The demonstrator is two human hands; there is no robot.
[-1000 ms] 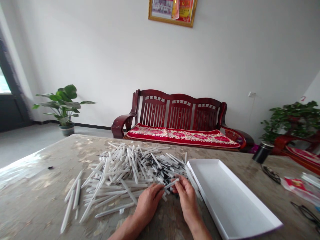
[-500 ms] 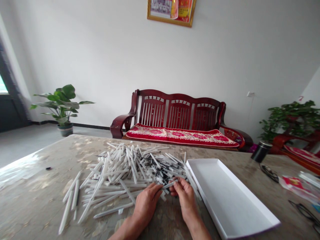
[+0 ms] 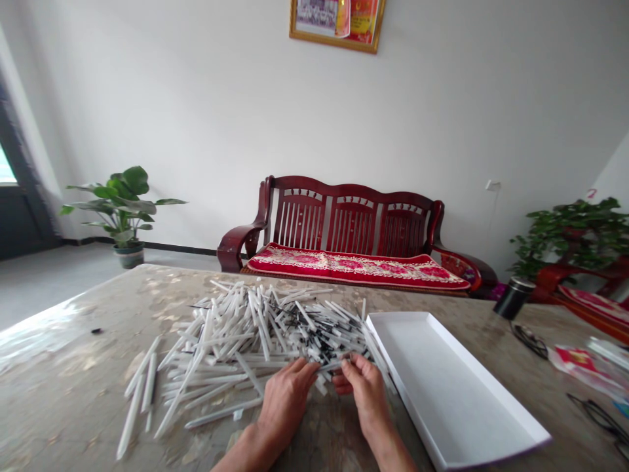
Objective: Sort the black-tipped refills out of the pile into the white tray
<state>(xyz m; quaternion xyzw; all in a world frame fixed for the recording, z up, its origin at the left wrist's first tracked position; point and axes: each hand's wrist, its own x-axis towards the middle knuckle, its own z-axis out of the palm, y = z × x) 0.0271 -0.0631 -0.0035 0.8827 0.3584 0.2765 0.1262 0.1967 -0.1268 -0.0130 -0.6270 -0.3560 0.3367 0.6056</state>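
Head view: far left, a potted plant (image 3: 122, 203) stood on the floor behind the marbled table (image 3: 63, 367). A few loose sticks (image 3: 140, 390) lay apart at the left fringe. The pile of sticks (image 3: 246, 331), white with some black bits mixed in, was spread across the table's middle.

At the pile's near edge, the left hand (image 3: 285, 401) was palm-down, its fingertips closed on one end of a white stick (image 3: 330, 364). The right hand (image 3: 364, 390) was clenched in a pinch on the other end, thumb under and fingers over. The stick sat low between both hands, just above or touching the pile's front; which one was hard to tell.

Step in hand, by the look of it: one stick singled out and worked between both hands. What the fingertips did at its ends was too small to see. Any lift would call for keeping it clear of the crossed sticks beside it.

Just right of the right hand lay a white tray (image 3: 445, 393), with nothing visible in it. Behind was a red wooden bench (image 3: 354, 226). Further right on the table were a black canister (image 3: 514, 298), a pair of glasses (image 3: 531, 341) and a red packet (image 3: 582, 364).
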